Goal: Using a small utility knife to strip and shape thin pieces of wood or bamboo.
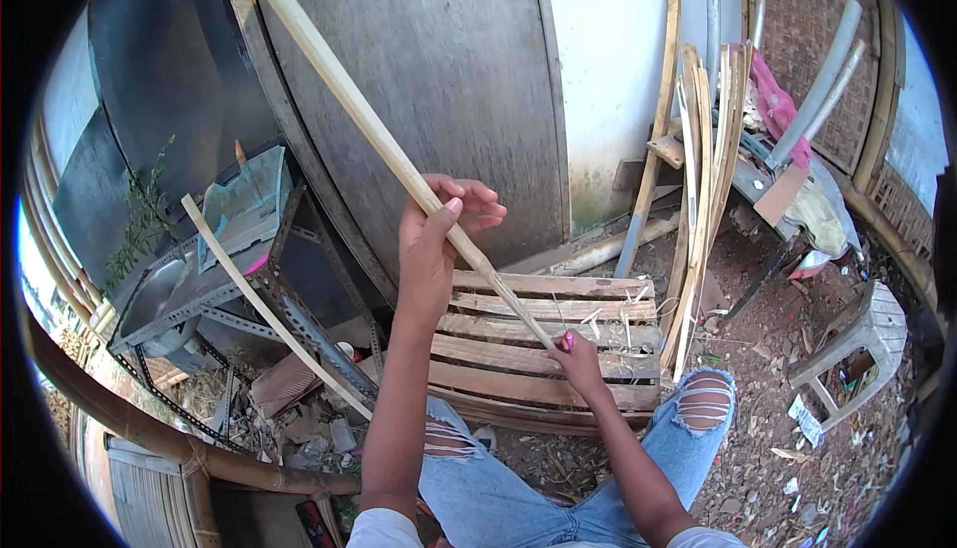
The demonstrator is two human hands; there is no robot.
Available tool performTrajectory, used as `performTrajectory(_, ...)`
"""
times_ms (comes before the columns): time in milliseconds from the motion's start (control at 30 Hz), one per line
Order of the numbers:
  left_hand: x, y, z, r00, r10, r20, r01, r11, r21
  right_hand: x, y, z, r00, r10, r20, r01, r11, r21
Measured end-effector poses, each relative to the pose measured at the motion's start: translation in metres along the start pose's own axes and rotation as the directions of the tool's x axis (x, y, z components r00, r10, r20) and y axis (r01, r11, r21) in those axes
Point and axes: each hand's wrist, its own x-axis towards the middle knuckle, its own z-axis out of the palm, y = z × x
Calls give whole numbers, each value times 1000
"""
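Holding a long pale bamboo strip that slants from upper left to frame centre, the left hand wraps it mid-length. The right hand pinches its lower end over the slatted wooden pallet, seemingly mid-trimming. Next likely calls for steady support.

A wooden pallet lies on the dirt ground at the centre. At nine o'clock stands a metal angle-iron rack with a pale bamboo strip leaning across it. A large grey round panel fills twelve o'clock. At two o'clock, bamboo slats lean on the white wall, beside a pink cloth. A small weathered stool sits at four o'clock. A thick bamboo pole crosses at eight o'clock.
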Motion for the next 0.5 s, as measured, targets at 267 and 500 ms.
performTrajectory(267, -39, 13, -16, 977, 60, -207, -59, 998, 9, 37, -1, -62, 995, -10, 100, 34, 970, -241)
performTrajectory(500, -172, -29, -54, 798, -169, -578, 173, 984, -50, 70, 29, -78, 980, -58, 189, 130, 909, -395)
